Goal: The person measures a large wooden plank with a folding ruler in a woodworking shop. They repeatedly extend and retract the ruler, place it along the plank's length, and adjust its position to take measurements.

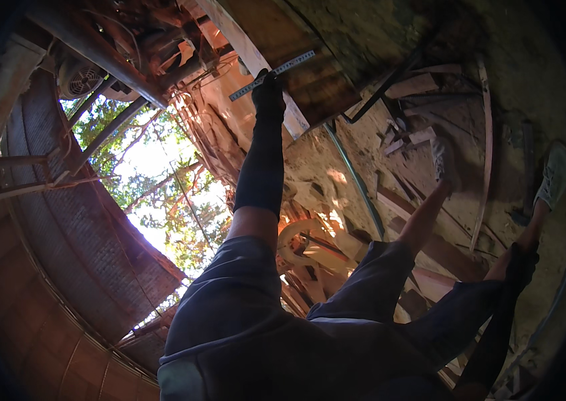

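My left hand (268,95), in a black glove with a black sleeve, reaches out to a brown wooden board (309,80). Its fingers are closed around the middle of a metal ruler (296,62), which lies across the board's pale edge (294,123) and sticks out past it on the left. Down at the right, my right hand (522,262), dark as well, rests by my right knee. Shadow hides how its fingers lie.
Scrap wood (450,250) and long thin strips (486,154) litter the dirt floor around my shoes (554,175). A green bar (356,180) leans near the board. Metal beams (99,50) and a round fan-like grille (84,81) are at upper left.
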`<move>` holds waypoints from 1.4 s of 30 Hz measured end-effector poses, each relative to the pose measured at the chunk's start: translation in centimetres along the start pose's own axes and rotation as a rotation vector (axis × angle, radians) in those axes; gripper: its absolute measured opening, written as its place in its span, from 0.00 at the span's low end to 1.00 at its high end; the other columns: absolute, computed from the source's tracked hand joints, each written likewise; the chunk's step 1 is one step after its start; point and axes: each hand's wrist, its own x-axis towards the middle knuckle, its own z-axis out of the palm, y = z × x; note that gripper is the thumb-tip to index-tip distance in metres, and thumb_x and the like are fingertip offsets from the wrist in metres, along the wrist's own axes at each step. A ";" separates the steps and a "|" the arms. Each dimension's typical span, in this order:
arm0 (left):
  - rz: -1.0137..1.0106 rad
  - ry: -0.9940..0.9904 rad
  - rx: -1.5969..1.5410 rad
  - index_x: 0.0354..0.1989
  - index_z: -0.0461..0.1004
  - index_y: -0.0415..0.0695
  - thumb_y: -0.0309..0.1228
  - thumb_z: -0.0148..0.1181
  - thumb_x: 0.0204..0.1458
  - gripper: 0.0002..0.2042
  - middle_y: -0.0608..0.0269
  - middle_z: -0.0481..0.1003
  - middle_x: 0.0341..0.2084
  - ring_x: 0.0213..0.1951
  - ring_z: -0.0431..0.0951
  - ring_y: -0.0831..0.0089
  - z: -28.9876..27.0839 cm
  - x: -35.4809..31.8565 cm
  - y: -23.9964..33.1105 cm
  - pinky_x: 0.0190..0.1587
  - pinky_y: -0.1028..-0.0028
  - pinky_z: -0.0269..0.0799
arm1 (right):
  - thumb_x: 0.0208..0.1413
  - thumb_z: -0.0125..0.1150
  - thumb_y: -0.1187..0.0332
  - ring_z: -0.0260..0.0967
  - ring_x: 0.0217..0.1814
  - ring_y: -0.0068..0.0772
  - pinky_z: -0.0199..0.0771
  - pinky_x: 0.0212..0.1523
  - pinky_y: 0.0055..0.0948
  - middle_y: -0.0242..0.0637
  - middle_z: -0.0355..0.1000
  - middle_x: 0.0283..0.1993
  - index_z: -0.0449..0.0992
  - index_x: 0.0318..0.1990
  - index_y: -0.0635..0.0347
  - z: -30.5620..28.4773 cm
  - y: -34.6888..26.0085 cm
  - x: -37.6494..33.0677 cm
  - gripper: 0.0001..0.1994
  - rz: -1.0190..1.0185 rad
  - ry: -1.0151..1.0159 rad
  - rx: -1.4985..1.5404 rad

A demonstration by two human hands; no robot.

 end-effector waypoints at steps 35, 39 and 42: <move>-0.431 0.163 -0.757 0.43 0.74 0.40 0.30 0.59 0.56 0.10 0.63 0.73 0.32 0.36 0.76 0.70 -0.8 1.3 2.1 0.39 0.74 0.72 | 0.54 0.53 0.40 0.70 0.54 0.54 0.71 0.52 0.51 0.46 0.68 0.52 0.57 0.64 0.48 1.5 0.6 1.6 0.35 0.093 -0.049 -0.063; -0.445 0.100 -0.745 0.40 0.76 0.42 0.31 0.59 0.56 0.08 0.67 0.73 0.29 0.33 0.75 0.75 0.3 1.0 -1.3 0.34 0.78 0.70 | 0.52 0.55 0.38 0.73 0.50 0.54 0.72 0.51 0.51 0.49 0.72 0.46 0.62 0.56 0.55 0.1 -0.6 -0.1 0.34 -0.069 0.108 -0.083; -0.386 0.050 -0.685 0.40 0.76 0.41 0.32 0.58 0.57 0.08 0.66 0.74 0.29 0.32 0.75 0.77 0.5 0.9 -3.1 0.34 0.79 0.70 | 0.52 0.55 0.37 0.73 0.49 0.54 0.72 0.50 0.50 0.50 0.74 0.43 0.63 0.53 0.56 0.4 -0.1 0.4 0.33 0.026 0.044 -0.052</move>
